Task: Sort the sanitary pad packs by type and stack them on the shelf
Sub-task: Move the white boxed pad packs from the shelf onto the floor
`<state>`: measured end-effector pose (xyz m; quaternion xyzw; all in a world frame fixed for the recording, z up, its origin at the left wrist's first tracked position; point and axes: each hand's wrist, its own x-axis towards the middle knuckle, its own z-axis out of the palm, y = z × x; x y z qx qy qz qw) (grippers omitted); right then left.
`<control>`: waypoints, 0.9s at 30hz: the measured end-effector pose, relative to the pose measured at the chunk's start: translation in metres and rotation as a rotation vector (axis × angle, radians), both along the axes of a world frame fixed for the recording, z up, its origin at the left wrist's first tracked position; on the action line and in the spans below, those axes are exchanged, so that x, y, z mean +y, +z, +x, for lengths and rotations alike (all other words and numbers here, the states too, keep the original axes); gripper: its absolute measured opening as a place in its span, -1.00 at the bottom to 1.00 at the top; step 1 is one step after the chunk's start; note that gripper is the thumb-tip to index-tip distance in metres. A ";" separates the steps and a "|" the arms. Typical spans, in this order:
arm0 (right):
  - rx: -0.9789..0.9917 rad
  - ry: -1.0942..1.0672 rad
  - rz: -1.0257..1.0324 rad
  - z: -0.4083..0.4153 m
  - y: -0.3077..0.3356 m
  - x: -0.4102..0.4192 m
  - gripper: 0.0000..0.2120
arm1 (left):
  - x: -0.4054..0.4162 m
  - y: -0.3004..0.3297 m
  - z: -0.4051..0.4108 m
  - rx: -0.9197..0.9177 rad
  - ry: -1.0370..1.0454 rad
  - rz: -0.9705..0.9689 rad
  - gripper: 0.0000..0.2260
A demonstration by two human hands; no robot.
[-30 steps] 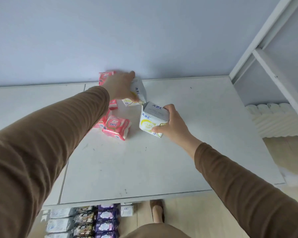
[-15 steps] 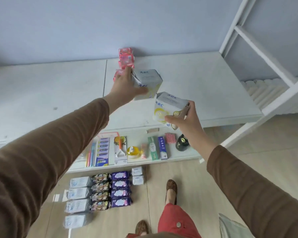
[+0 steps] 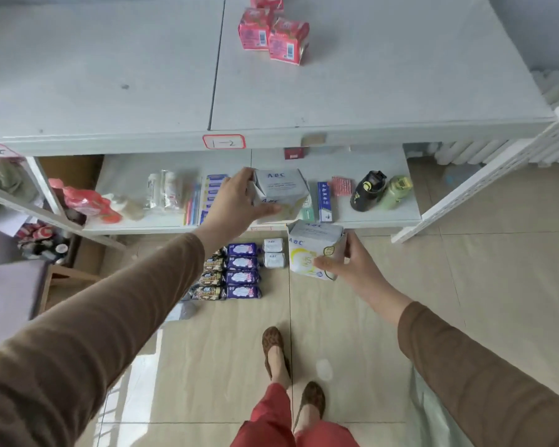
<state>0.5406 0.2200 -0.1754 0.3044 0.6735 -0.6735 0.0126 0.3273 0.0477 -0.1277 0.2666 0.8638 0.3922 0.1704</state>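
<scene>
White packs (image 3: 279, 188) – smooth plastic wrap; floor (image 3: 465, 285) – glossy tile; sleeves (image 3: 110, 317) – matt cloth.

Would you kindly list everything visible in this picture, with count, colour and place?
ABC packs in hand: two, white-grey, one per hand, in front of the shelves.
Pink packs: at least three, pink-red, top shelf at the back.
Purple packs: four, purple, in a column on the floor.
Dark packs: about four, dark patterned, floor, left of the purple ones.
Small ABC packs: two, white, floor, right of the purple ones.
Bottles: two, black and green, lower shelf at right.
Top shelf: one, white.
Label: one, red-bordered, top shelf edge.
Shoes: two, brown patterned, floor.
Left hand: grips one ABC pack.
Right hand: grips the other.
</scene>
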 end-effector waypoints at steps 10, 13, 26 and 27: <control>-0.176 0.089 -0.044 0.054 -0.171 -0.060 -0.35 | -0.064 -0.202 0.042 -0.095 -0.008 -0.145 -0.43; -0.195 0.125 -0.014 0.056 -0.234 -0.077 -0.42 | -0.075 -0.273 0.038 -0.115 -0.013 -0.165 -0.45; -0.211 0.229 0.229 0.033 -0.515 -0.086 -0.37 | -0.068 -0.585 0.031 -0.099 -0.130 -0.297 -0.43; -0.211 0.232 0.236 0.030 -0.533 -0.084 -0.37 | -0.064 -0.603 0.028 -0.089 -0.136 -0.314 -0.44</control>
